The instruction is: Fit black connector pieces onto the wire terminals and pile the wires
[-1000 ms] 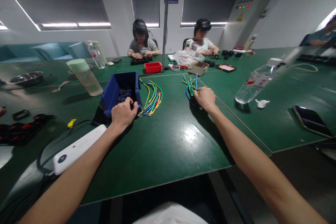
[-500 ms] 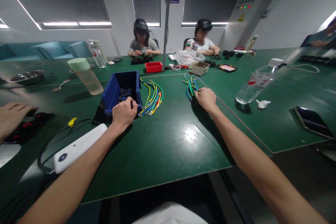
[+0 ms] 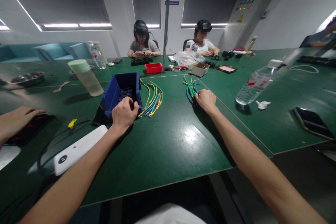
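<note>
My left hand (image 3: 124,113) reaches over the front lip of a blue bin (image 3: 107,100). Its fingers bend down into the bin, with the thumb apart from the index finger, and the fingertips are partly hidden. Small black parts (image 3: 126,92) lie inside. Beside the bin rests a fanned bundle of yellow, green and blue wires (image 3: 154,98) with metal ring ends. On the right, my right hand (image 3: 206,100) is closed on a second bundle of green and blue wires (image 3: 189,89); its fingertips are hidden behind the hand.
A white phone-like device (image 3: 80,149) with a cable lies by my left forearm. Nearby stand a green-capped bottle (image 3: 86,78) and a tilted water bottle (image 3: 256,84). Another person's hand (image 3: 18,122) is at far left. A red tray (image 3: 153,68) and small box (image 3: 200,70) sit beyond, before two co-workers.
My left thumb has moved away from the index finger at the bin. My right hand stays at the wires almost unmoved. The other person's hand at far left has shifted slightly right.
</note>
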Action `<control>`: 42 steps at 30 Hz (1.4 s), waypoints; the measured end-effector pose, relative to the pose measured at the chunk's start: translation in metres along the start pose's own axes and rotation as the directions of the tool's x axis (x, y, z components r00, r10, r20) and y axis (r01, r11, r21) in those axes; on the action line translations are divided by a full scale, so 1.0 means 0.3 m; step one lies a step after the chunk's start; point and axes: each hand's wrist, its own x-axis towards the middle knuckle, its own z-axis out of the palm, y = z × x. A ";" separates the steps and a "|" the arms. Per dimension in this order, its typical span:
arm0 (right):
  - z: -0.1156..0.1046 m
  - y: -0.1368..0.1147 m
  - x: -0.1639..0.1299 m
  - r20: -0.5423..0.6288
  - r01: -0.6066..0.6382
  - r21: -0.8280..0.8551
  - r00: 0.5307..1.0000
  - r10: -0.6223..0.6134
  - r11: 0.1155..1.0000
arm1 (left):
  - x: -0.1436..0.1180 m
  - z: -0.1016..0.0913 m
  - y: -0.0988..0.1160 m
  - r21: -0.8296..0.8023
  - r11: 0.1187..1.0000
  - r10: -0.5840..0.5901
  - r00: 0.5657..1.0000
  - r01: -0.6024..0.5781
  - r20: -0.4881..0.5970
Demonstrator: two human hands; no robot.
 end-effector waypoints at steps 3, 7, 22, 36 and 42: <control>0.008 0.002 0.004 -0.001 0.004 0.000 1.000 -0.004 1.000 | -0.002 0.003 -0.003 -0.045 0.999 0.015 0.998 -0.018 -0.067; 0.016 0.004 0.006 -0.003 0.002 -0.003 1.000 -0.002 1.000 | -0.008 -0.001 -0.002 -0.070 0.996 0.048 0.990 -0.058 -0.131; 0.013 -0.004 0.002 0.036 0.013 0.002 0.999 -0.013 1.000 | -0.102 0.009 0.082 -0.333 0.769 0.577 0.817 -0.545 -0.006; -0.011 -0.032 -0.018 -0.092 0.019 0.031 0.996 -0.017 0.999 | -0.107 0.026 0.079 -0.359 0.765 0.603 0.791 -0.535 0.107; -0.041 -0.060 -0.044 -0.239 0.079 0.113 0.970 -0.050 0.990 | -0.109 0.032 0.079 -0.400 0.767 0.587 0.800 -0.502 0.121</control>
